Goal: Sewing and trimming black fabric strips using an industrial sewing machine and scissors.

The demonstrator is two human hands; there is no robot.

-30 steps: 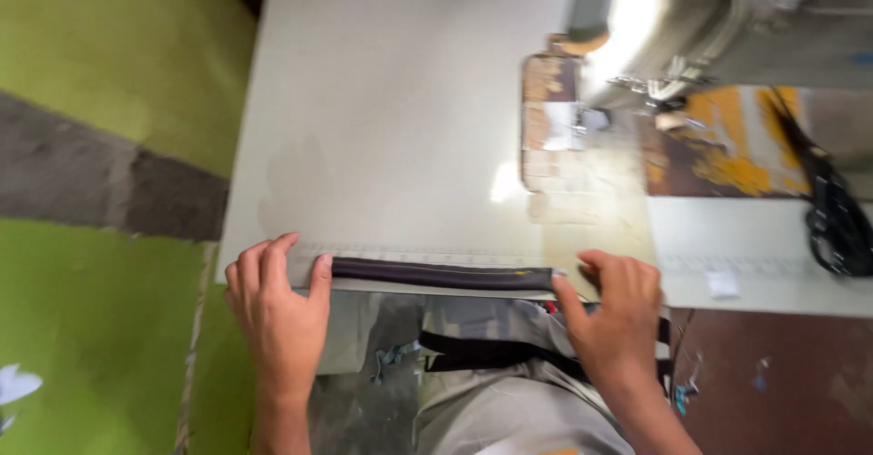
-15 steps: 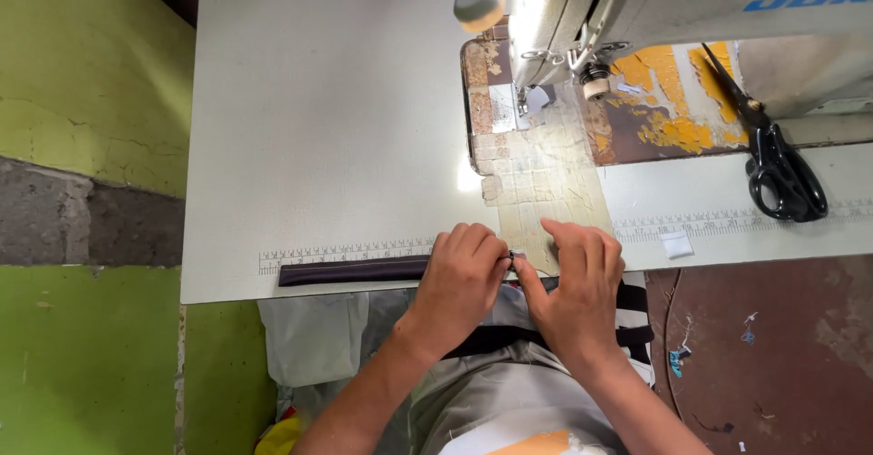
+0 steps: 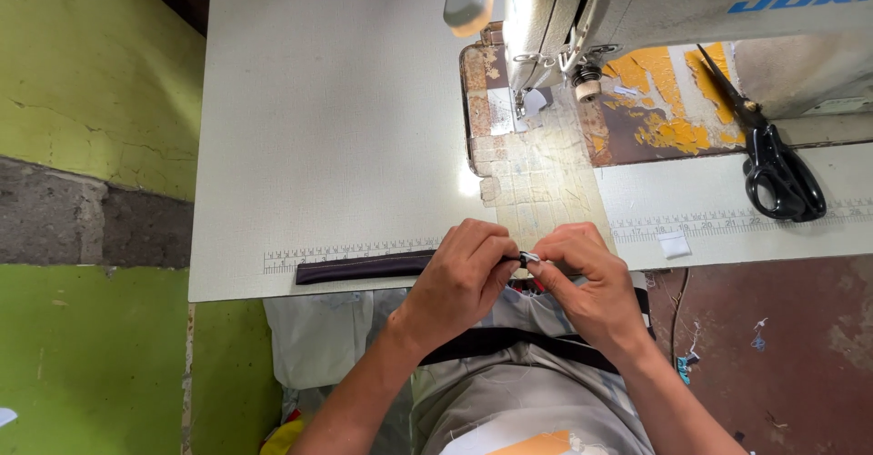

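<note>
The long dark zipper strip [image 3: 364,267] lies along our white table's [image 3: 327,128] near edge; our left hand [image 3: 464,278] and right hand [image 3: 582,278] pinch its small metal slider [image 3: 529,258]. Black scissors [image 3: 773,169] rest beside the sewing machine [image 3: 637,10].

The right end of the dark strip [image 3: 364,267] vanishes under the left hand [image 3: 462,278], whatever small pale bit sits pinched between both hands — left and right hand [image 3: 582,278] — is too tiny to tell, and the sewing machine [image 3: 673,10] runs off the top edge.
</note>
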